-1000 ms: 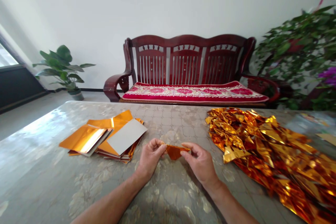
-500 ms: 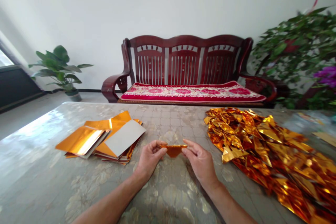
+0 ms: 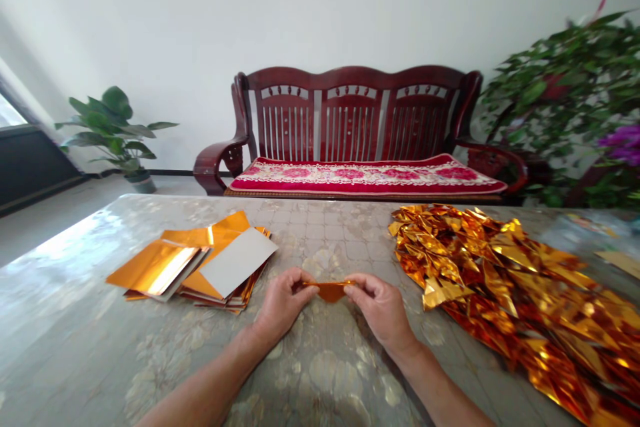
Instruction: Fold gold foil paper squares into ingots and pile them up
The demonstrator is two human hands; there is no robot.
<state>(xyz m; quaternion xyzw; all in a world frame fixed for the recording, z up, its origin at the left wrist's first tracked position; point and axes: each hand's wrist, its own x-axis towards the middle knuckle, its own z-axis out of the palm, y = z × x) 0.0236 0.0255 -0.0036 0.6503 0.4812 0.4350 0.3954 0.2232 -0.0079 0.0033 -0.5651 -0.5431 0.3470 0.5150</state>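
A small folded piece of gold foil paper (image 3: 331,292) is held just above the table, in front of me. My left hand (image 3: 286,300) pinches its left end between thumb and fingers. The right end sits in the pinch of my right hand (image 3: 376,303). Its long upper edge runs nearly level, and the lower part narrows downward. Left of my hands lie loose stacks of flat gold foil sheets (image 3: 227,237), with one sheet's pale back (image 3: 240,263) facing up. A large heap of folded gold foil pieces (image 3: 480,267) spreads over the table's right side.
The table (image 3: 175,353) has a patterned, glossy cover. Behind it stands a dark red wooden bench (image 3: 350,123) with a red floral seat cover (image 3: 370,175). Clear plastic wrapping (image 3: 585,233) lies at the far right. Potted plants (image 3: 117,130) flank the bench.
Both hands have shifted slightly, and the fingers now curl further over the foil paper's ends. Its top edge looks thinner. Stacks and heap are unchanged.
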